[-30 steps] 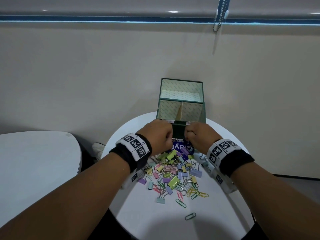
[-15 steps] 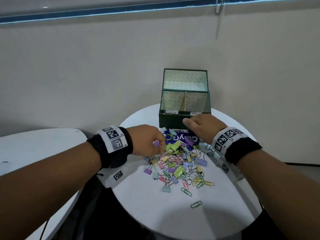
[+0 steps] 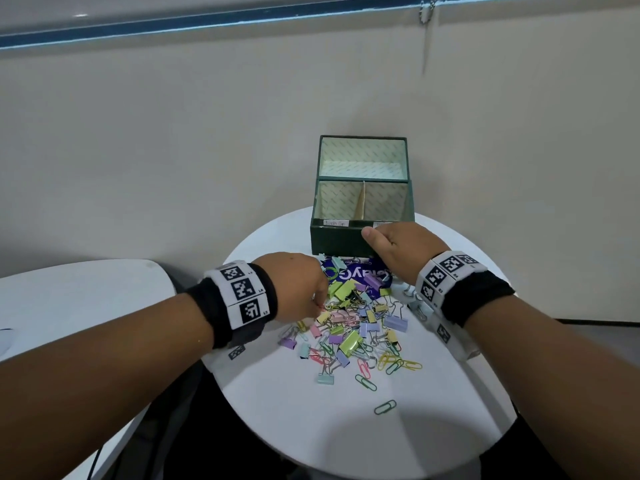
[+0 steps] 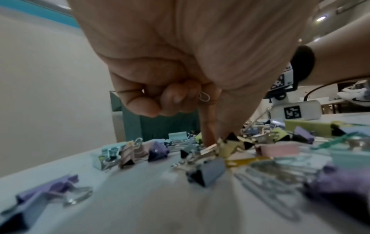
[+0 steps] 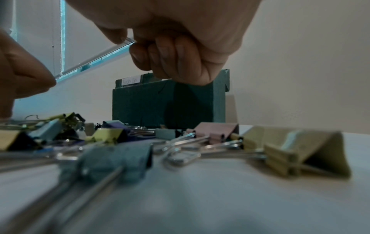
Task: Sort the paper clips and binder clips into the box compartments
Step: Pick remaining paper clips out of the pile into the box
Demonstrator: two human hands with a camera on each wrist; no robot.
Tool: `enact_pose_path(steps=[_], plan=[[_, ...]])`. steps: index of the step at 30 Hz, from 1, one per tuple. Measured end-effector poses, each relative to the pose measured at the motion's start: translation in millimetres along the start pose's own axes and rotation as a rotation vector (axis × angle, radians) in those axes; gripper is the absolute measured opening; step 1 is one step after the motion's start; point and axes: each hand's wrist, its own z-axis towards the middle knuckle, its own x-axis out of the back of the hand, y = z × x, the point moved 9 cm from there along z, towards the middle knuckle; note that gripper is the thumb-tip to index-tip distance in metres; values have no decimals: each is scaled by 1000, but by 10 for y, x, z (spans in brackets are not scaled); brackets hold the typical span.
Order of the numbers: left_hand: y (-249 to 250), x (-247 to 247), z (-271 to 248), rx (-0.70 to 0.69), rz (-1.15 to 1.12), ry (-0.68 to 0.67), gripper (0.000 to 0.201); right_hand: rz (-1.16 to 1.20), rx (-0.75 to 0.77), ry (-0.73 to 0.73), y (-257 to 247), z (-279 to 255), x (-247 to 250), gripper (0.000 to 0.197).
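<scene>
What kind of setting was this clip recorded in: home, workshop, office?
Most likely an office or meeting room. A small round white table stands against a plain beige wall, a second white table sits beside it, and a roller blind with a bead chain hangs above. The loose stationery clips fit that.

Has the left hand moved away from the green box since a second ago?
Yes. The left hand has left the green box front and come toward the person, down to the clip pile.
</scene>
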Motion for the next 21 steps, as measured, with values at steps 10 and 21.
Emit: enact_pose_path(steps=[10,21], plan=[[-132,288,169,24,-193,-18,13,79,-115,251,148,29,238,27],[-31,895,1110,179,-532,216,26,59,-188,325,305,110,287,46]])
